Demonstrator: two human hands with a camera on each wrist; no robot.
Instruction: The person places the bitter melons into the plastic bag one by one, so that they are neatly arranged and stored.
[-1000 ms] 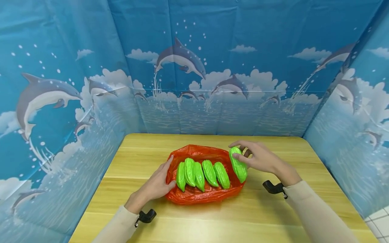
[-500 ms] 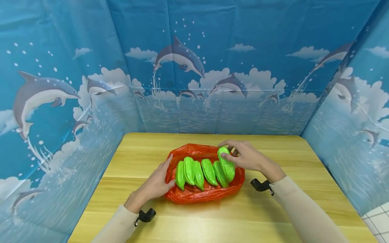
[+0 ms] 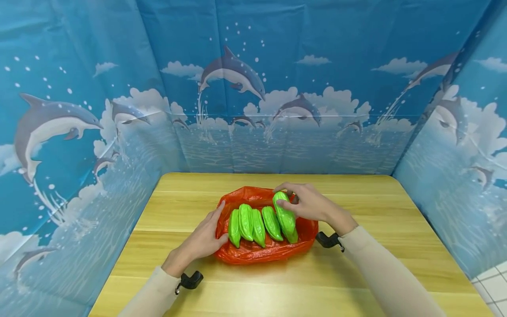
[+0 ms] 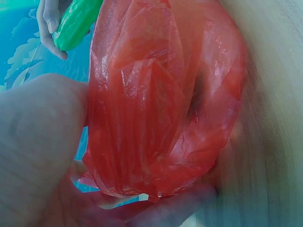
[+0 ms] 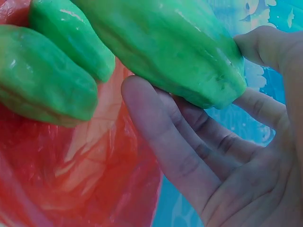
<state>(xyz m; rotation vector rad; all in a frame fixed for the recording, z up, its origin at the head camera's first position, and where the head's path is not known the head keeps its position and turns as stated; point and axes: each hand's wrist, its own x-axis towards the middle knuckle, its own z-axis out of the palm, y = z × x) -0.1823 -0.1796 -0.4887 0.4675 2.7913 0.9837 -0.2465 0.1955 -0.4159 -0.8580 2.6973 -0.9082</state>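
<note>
A shiny bright green, ridged bitter melon (image 3: 286,215) is tilted over the right part of an open red plastic bag (image 3: 253,256). My right hand (image 3: 310,203) pinches its upper end between thumb and fingers, which shows closely in the right wrist view. Below it, another bitter melon (image 3: 294,237) is partly hidden. Several more lie side by side in the bag, among them a bitter melon (image 3: 245,221) left of the middle. My left hand (image 3: 202,237) rests against the bag's left side with thumb and fingers spread; in the left wrist view its fingers (image 4: 165,208) touch the red plastic.
The bag stands on a light wooden table (image 3: 253,295). Blue curtains (image 3: 253,145) printed with dolphins enclose the back and both sides. A black wrist camera mount (image 3: 192,280) sits below the left wrist, and another black mount (image 3: 328,240) below the right.
My right hand has carried the bitter melon leftward from the bag's right rim to above the rightmost one lying inside. My left hand has stayed at the bag's left side.
</note>
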